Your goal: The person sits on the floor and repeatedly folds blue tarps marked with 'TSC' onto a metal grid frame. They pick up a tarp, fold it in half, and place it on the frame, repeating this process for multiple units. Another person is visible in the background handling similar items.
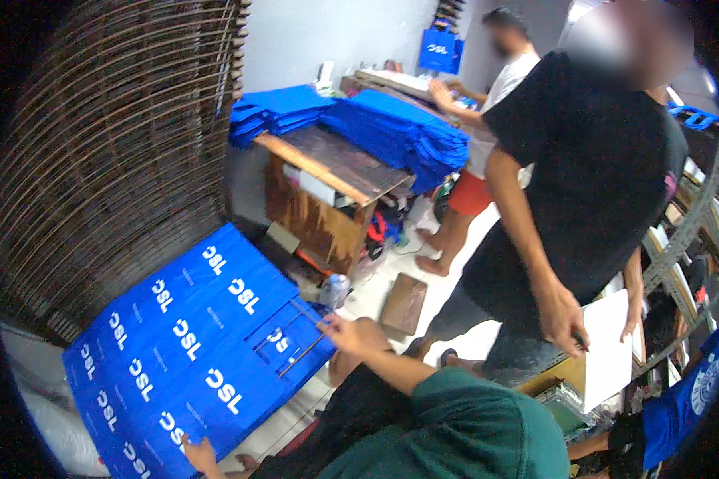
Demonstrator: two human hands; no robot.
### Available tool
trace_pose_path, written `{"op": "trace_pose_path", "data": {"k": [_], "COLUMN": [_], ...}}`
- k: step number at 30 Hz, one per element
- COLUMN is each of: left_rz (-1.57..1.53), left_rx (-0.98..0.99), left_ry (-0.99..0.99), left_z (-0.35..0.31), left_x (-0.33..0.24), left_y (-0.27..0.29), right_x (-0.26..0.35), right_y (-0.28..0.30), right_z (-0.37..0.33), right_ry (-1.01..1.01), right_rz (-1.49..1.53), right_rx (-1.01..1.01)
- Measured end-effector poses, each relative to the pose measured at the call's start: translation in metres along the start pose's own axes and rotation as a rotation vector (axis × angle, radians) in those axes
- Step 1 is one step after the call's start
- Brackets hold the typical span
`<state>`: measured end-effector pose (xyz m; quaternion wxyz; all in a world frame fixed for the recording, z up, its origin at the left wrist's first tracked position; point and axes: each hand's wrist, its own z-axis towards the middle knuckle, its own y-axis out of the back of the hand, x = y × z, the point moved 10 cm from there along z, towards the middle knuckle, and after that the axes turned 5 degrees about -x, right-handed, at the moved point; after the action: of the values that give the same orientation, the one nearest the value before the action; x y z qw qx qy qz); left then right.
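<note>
Blue fabric panels (216,279) with repeated white print lie in overlapping rows on a sloping surface at the lower left. On their right side rests a small frame with thin dark bars (302,358), a printed patch showing between the bars. My right hand (343,334) reaches in from a green sleeve, its fingers closed on the upper end of that frame. At the panels' lower edge my left hand (200,457) touches the fabric, thumb and fingers apart; the picture's bottom edge cuts off part of it.
A tall wire rack (128,136) rises at the left. Stacked blue fabric (399,128) covers part of a wooden table (311,191). A person in black (591,184) stands close on the right, holding a white board (607,343); another person works behind. A brown block (403,304) lies on the floor.
</note>
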<state>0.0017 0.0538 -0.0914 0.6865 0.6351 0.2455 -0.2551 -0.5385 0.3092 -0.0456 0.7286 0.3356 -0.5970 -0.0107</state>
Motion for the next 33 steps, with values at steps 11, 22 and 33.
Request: {"op": "trace_pose_path", "data": {"k": [11,22,33], "left_rz": [-0.059,-0.216,-0.336], "left_rx": [-0.046,0.256,0.362], "left_ry": [-0.031,-0.095,0.027], "left_z": [-0.011,-0.075,-0.103], "left_x": [0.017,-0.082,-0.108], "left_y": [0.008,0.006,0.001], "right_x": [0.105,0.143,0.187], "right_y": [0.225,0.335,0.370], "right_z": [0.152,0.264,0.335], "right_ry": [0.343,0.114,0.003], "right_rz": [0.421,0.863,1.647], "right_rx": [-0.565,-0.434,-0.197]}}
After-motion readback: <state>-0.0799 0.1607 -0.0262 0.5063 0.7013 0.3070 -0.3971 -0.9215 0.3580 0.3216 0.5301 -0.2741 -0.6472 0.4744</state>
